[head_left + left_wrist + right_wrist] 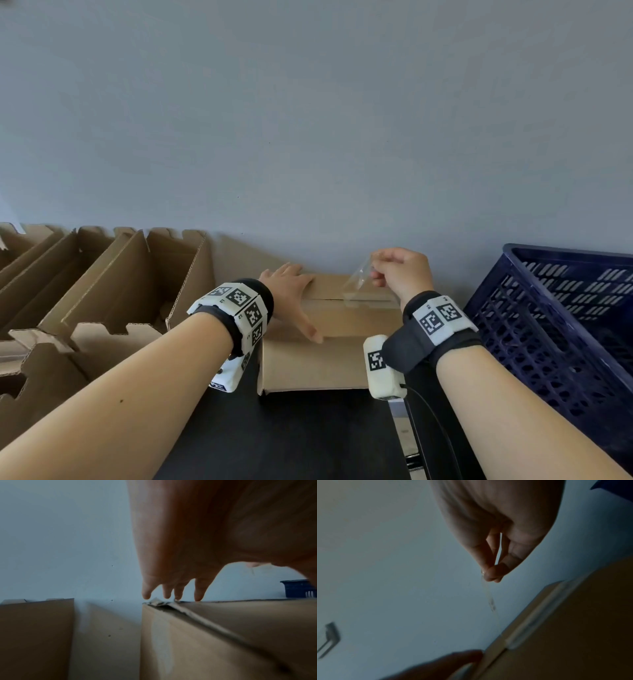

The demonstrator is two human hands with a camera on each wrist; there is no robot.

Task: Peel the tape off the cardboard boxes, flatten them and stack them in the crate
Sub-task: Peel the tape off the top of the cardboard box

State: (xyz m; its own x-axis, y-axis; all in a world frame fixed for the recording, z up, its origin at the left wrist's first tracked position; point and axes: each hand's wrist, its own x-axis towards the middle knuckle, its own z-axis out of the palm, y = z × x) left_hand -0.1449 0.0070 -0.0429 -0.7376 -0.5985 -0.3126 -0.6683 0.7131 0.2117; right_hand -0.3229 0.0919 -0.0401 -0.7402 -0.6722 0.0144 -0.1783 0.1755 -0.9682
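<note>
Tape half lifted off the closed cardboard box (346, 329) on the desk (291, 438).
Left hand (291, 294) flat on the lid, fingers straight; right hand (399, 272) fingers pinch clear tape (358, 282), raised above seam. Blue crate (561, 329) at right.

right hand (498, 536) pinches clear tape (489, 596) above cardboard box (573, 635) seam.

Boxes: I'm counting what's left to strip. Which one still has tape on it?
The closed box under both hands; clear tape is lifting off its seam. The boxes on the left stand open.
</note>
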